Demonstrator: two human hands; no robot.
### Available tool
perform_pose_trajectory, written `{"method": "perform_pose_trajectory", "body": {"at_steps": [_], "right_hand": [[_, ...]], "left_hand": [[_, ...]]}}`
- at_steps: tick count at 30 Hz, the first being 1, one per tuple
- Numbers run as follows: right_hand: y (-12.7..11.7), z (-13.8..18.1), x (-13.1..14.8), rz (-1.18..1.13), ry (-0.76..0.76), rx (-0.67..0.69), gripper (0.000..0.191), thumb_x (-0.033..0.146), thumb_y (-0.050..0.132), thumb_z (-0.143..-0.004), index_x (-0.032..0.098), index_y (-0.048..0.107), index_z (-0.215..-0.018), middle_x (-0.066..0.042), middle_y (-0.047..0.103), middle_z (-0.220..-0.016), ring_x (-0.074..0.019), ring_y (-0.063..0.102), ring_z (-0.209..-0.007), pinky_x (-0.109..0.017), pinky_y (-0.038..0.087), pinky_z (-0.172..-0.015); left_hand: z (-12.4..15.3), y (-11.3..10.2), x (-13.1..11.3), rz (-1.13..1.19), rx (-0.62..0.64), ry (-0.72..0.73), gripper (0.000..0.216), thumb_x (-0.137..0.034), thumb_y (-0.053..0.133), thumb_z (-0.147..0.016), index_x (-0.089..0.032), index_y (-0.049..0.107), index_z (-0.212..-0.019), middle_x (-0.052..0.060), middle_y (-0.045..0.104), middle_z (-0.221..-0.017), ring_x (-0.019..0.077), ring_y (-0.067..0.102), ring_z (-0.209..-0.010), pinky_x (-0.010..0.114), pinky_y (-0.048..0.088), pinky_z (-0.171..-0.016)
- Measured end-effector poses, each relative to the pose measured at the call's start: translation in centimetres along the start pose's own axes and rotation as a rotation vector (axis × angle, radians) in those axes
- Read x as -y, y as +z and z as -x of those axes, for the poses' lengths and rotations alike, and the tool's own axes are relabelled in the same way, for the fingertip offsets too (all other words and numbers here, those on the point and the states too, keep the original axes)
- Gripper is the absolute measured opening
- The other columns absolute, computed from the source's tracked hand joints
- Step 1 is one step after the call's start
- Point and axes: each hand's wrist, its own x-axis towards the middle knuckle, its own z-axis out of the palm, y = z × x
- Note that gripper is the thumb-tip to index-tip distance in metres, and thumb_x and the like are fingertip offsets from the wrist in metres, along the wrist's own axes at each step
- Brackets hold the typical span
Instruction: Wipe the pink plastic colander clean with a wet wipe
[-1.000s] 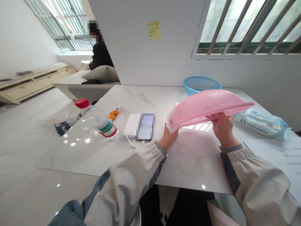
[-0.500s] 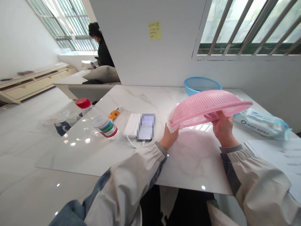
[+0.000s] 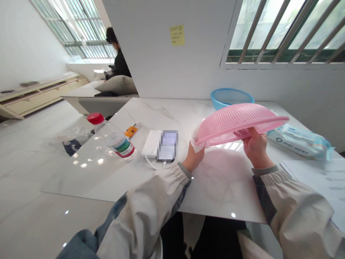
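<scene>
A pink plastic colander (image 3: 237,120) is held tilted above the table, its rounded underside turned up and away from me. My left hand (image 3: 195,158) is closed at its left rim, with a white wipe (image 3: 198,140) pressed between the hand and the plastic. My right hand (image 3: 255,147) grips the near rim, thumb up against the inside; its other fingers are mostly hidden. Behind the colander stands a translucent blue basin (image 3: 231,96), partly covered by it. A blue pack of body wipes (image 3: 300,142) lies to the right of my right hand.
Left on the marbled table (image 3: 167,111) are a clear bottle with a red cap (image 3: 95,118), an orange tag (image 3: 130,131), a white power bank (image 3: 150,144) and a phone (image 3: 167,145) with a cable. Papers (image 3: 318,180) lie at right. A person (image 3: 121,63) sits beyond the wall.
My hands and the colander have hardly moved. The person in the background has shifted slightly to the right.
</scene>
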Motion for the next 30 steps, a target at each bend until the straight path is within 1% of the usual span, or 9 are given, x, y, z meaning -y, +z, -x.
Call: {"method": "perform_pose_trajectory", "body": {"at_steps": [3,8,11,17,21,23,25,28,30], "right_hand": [[-0.04,-0.05,-0.04,-0.010,0.007,0.000,0.049,0.045,0.112,-0.065,0.026,0.084,-0.100,-0.002,0.084,-0.098,-0.0256,0.084,-0.089,-0.047,0.078,-0.079],[-0.09,-0.08,-0.02,-0.017,0.016,0.002,0.049,0.045,0.112,-0.064,0.026,0.085,-0.100,-0.002,0.084,-0.098,-0.0254,0.084,-0.089,-0.045,0.078,-0.076],[-0.13,-0.11,-0.01,-0.015,0.017,0.008,0.048,0.045,0.111,-0.066,0.026,0.085,-0.101,-0.002,0.085,-0.100,-0.0257,0.084,-0.090,-0.046,0.078,-0.078],[-0.13,-0.13,0.00,-0.029,0.027,0.000,0.045,0.043,0.112,-0.064,0.026,0.086,-0.098,-0.002,0.086,-0.100,-0.0252,0.084,-0.090,-0.044,0.078,-0.076],[-0.18,-0.09,-0.02,-0.036,0.038,0.016,0.044,0.041,0.111,-0.067,0.027,0.087,-0.101,-0.002,0.086,-0.099,-0.0250,0.084,-0.090,-0.044,0.078,-0.077],[-0.24,-0.06,-0.09,-0.039,0.047,0.028,0.042,0.041,0.110,-0.070,0.027,0.086,-0.101,-0.002,0.086,-0.099,-0.0253,0.085,-0.091,-0.043,0.078,-0.077],[-0.31,-0.02,-0.20,-0.037,0.066,0.039,0.039,0.042,0.108,-0.074,0.027,0.085,-0.101,-0.002,0.087,-0.099,-0.0256,0.086,-0.091,-0.043,0.077,-0.076],[-0.38,0.06,-0.36,-0.025,0.109,0.064,0.035,0.045,0.106,-0.079,0.027,0.083,-0.100,-0.002,0.088,-0.099,-0.0259,0.087,-0.089,-0.042,0.077,-0.074],[-0.38,0.14,-0.38,-0.015,0.132,0.085,0.034,0.046,0.105,-0.081,0.027,0.083,-0.100,-0.002,0.088,-0.099,-0.0265,0.087,-0.089,-0.041,0.076,-0.073]], "left_hand": [[-0.04,-0.05,0.11,-0.009,0.002,0.014,0.077,-0.074,0.078,-0.099,-0.018,0.076,-0.151,0.014,0.087,-0.115,0.0321,0.080,-0.117,0.047,0.064,-0.113],[-0.03,0.04,-0.19,0.004,0.005,0.013,0.077,-0.072,0.079,-0.099,-0.019,0.074,-0.155,0.016,0.085,-0.134,0.0328,0.080,-0.124,0.046,0.064,-0.114],[0.00,0.00,-0.12,0.009,0.003,0.008,0.077,-0.071,0.079,-0.100,-0.020,0.073,-0.157,0.016,0.085,-0.135,0.0326,0.080,-0.121,0.046,0.066,-0.109],[0.15,-0.24,0.31,0.003,0.000,0.003,0.076,-0.068,0.078,-0.101,-0.019,0.072,-0.158,0.015,0.086,-0.132,0.0279,0.080,-0.105,0.043,0.067,-0.101],[0.11,-0.09,0.01,0.014,0.001,0.017,0.072,-0.066,0.078,-0.103,-0.020,0.073,-0.158,0.015,0.085,-0.135,0.0268,0.080,-0.104,0.043,0.067,-0.102],[0.03,0.03,-0.15,0.019,0.003,0.020,0.070,-0.064,0.079,-0.103,-0.020,0.073,-0.157,0.014,0.086,-0.129,0.0266,0.080,-0.102,0.044,0.068,-0.103],[-0.03,0.10,-0.22,0.017,0.002,0.014,0.068,-0.062,0.080,-0.103,-0.019,0.074,-0.155,0.011,0.087,-0.111,0.0283,0.080,-0.102,0.046,0.068,-0.102],[-0.03,0.10,-0.21,0.030,-0.003,0.001,0.066,-0.060,0.082,-0.102,-0.017,0.076,-0.152,0.007,0.080,-0.085,0.0315,0.080,-0.108,0.046,0.067,-0.102],[0.03,0.05,-0.19,0.042,-0.007,-0.010,0.065,-0.060,0.083,-0.101,-0.018,0.077,-0.150,0.006,0.078,-0.084,0.0314,0.079,-0.110,0.045,0.067,-0.101]]}}
